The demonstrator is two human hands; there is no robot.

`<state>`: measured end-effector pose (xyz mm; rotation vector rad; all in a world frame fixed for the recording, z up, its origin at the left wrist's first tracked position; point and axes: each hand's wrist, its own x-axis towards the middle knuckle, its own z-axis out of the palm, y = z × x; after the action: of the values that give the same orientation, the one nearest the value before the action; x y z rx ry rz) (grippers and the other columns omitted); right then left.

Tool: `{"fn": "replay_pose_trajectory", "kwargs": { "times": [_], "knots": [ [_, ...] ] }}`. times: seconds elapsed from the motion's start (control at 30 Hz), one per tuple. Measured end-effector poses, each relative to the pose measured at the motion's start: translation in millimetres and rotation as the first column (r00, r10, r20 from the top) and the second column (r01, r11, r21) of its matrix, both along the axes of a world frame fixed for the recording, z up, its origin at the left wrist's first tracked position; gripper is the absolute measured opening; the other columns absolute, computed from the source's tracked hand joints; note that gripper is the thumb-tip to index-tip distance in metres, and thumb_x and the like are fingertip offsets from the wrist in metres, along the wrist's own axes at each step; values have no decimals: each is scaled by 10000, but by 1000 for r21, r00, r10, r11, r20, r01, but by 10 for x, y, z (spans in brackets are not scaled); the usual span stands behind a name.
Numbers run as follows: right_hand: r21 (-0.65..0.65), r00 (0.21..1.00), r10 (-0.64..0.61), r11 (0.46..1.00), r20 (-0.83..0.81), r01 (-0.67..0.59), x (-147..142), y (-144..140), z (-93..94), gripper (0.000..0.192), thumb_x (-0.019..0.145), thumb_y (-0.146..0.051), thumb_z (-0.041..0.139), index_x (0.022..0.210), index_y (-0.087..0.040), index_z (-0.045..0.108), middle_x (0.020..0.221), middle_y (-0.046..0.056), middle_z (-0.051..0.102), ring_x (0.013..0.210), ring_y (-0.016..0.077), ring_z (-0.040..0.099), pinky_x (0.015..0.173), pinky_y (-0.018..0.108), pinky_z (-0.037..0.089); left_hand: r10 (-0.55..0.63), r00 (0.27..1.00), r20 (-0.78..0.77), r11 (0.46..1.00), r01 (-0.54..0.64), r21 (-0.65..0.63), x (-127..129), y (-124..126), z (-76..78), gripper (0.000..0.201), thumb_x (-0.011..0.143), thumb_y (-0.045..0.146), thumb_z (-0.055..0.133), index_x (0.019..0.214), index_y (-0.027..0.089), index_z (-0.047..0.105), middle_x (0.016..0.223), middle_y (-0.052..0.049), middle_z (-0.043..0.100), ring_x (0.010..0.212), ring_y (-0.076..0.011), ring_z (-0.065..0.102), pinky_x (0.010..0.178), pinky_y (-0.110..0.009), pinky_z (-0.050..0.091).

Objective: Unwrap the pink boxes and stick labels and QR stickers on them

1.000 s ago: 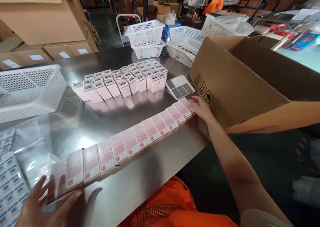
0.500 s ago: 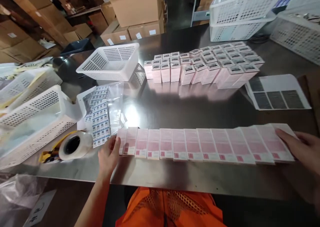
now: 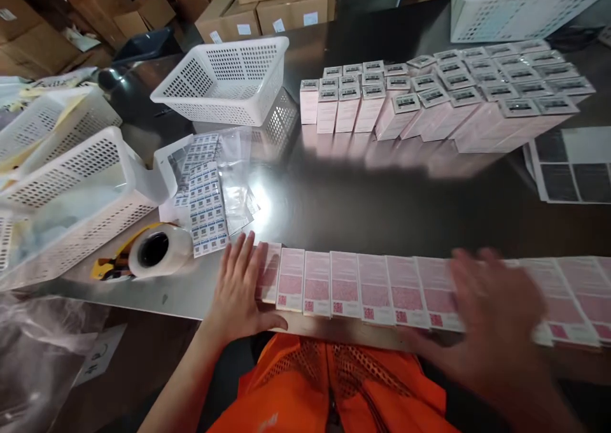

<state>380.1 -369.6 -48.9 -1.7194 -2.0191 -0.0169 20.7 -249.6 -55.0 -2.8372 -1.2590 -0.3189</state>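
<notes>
Right hand (image 3: 499,321) moved along pink boxes (image 3: 373,286); left hand (image 3: 236,302) at end.

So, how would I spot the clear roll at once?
On the metal table, find the left hand at the left end of the row of pink boxes. Left of it, between the sticker sheet and the nearest white basket, sits the clear roll, set apart by its round shape and dark centre.

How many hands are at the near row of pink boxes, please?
2: the left hand at the left end of the row, and the right hand, blurred, over it farther right. No others show.
</notes>
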Motion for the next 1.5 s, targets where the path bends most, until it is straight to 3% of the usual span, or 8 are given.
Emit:
{"fn": "replay_pose_trajectory", "kwargs": {
  "times": [0.17, 0.3, 0.57, 0.77, 0.9, 1.0, 1.13, 1.5],
  "knots": [
    [-110, 955, 274, 959, 115, -262, -960, 495, -39, 1137, 749, -822, 569, 1594, -170, 176, 1627, 144, 262, 1476, 451, 203, 1169, 679, 103, -119, 988, -94, 990, 111, -84, 6, 171, -35, 1304, 652, 811, 620, 1564, 33, 108, 1564, -281, 327, 1465, -430, 263, 1185, -591, 145],
    [-253, 949, 315, 920, 23, -300, -1163, 756, -96, 1104, 725, -783, 629, 1534, -94, 328, 1573, 185, 367, 1413, 419, 328, 1141, 609, 211, -112, 992, -53, 987, 105, -125, 30, 193, -1, 1148, 664, 760, 654, 1508, 64, 305, 1452, -224, 493, 1416, -414, 338, 1189, -598, 137],
    [-325, 954, 296, 898, -56, -298, -1184, 779, -100, 1019, 734, -631, 712, 1506, -61, 370, 1540, 198, 416, 1348, 390, 398, 1122, 593, 248, -112, 992, -53, 986, 104, -133, 31, 187, -14, 1139, 639, 787, 675, 1471, 68, 381, 1409, -227, 525, 1374, -419, 380, 1168, -619, 191],
    [-148, 934, 358, 923, -9, -355, -983, 548, 48, 967, 844, -724, 538, 1547, -111, 284, 1613, 137, 307, 1514, 342, 101, 1197, 597, -57, -182, 982, -45, 981, 179, -70, -117, 206, -153, 1216, 687, 771, 655, 1592, 140, 146, 1471, -257, 464, 1355, -467, 408, 1117, -671, 250],
    [-40, 989, 148, 988, -10, -148, -331, 81, 154, 893, 843, -746, 521, 1521, -193, 342, 1553, 111, 416, 1516, 325, 141, 1220, 544, 27, -81, 997, -10, 997, 81, -3, -2, 73, -39, 1024, 794, 696, 554, 1605, 313, 60, 1682, -94, 76, 1478, -538, 50, 1095, -799, -23],
    [53, 967, -253, 967, 31, 251, 384, -331, 145, 900, 805, -698, 628, 1517, -224, 345, 1496, 153, 457, 1476, 370, 251, 1185, 566, 170, -68, 988, 141, 996, 75, -44, 355, -79, 93, 1011, 762, 777, 470, 1591, 404, 25, 1677, 82, -38, 1497, -496, -17, 1162, -739, -14],
    [66, 815, -573, 820, 85, 569, 1265, -717, 32, 853, 836, -673, 612, 1516, -221, 366, 1498, 184, 433, 1433, 412, 321, 1118, 609, 292, -226, 963, 146, 974, 228, 5, 1177, -338, 86, 1048, 811, 629, 560, 1610, 247, -2, 1683, -51, 49, 1504, -466, 73, 1170, -723, 56],
    [-284, 941, -322, 916, -104, 282, 1994, -486, -53, 610, 990, -593, 401, 1486, -242, 451, 1569, 125, 382, 1460, 276, 330, 1177, 508, 298, -440, 896, -50, 867, 410, -283, 3410, -717, 88, 1347, 520, 786, 732, 1528, 5, 297, 1609, -271, 232, 1496, -434, 188, 1212, -563, 170]
  ]
}}
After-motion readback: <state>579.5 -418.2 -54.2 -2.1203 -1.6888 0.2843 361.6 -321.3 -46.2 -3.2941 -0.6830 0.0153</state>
